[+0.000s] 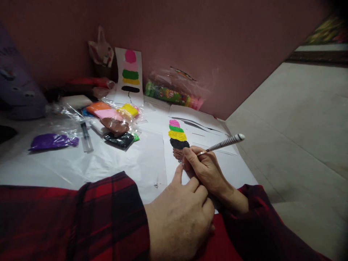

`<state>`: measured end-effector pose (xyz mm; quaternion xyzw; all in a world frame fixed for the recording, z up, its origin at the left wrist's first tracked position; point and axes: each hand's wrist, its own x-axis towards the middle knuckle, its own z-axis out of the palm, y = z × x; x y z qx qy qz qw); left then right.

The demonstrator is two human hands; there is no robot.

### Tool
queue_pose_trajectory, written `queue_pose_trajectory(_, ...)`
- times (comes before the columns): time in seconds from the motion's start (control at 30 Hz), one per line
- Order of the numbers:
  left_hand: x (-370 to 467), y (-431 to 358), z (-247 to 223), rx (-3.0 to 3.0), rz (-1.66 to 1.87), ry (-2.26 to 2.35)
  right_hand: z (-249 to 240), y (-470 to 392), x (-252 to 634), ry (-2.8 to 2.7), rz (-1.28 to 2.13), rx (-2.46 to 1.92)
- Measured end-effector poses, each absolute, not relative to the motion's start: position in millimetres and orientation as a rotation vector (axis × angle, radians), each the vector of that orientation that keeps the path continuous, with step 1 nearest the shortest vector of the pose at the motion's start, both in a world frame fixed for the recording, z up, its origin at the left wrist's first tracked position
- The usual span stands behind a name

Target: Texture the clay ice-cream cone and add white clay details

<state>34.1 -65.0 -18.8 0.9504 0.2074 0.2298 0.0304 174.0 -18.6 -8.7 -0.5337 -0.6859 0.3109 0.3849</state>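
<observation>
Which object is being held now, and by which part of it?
The right hand holds a pen-like tool by its lower part, its patterned upper end sticking out free. In the left hand, nothing held is visible.

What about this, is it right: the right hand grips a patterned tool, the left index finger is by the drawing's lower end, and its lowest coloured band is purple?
Only the colour is wrong: the head view shows the lowest coloured band is brown. The right hand, patterned tool and left index finger are as you say.
</observation>
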Motion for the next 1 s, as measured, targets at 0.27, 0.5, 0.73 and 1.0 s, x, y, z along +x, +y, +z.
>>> queue_pose_trajectory(0.27,34.8,-65.0,-20.7,2.930,0.745,0.631,-8.6,-18.3,174.0,-1.764,0.766,-1.339)
queue_pose_trajectory(0.5,33.8,-64.8,-19.4,2.930,0.738,0.629,-8.9,-18.5,174.9,-1.783,0.766,-1.349)
queue_pose_trajectory(0.73,34.1,-64.9,-20.5,2.942,0.755,0.639,-9.3,-17.8,175.2,-1.781,0.772,-1.341)
queue_pose_trajectory(1.0,33.7,-64.9,-19.9,2.932,0.749,0.639,-8.0,-19.2,173.2,-1.772,0.760,-1.348)
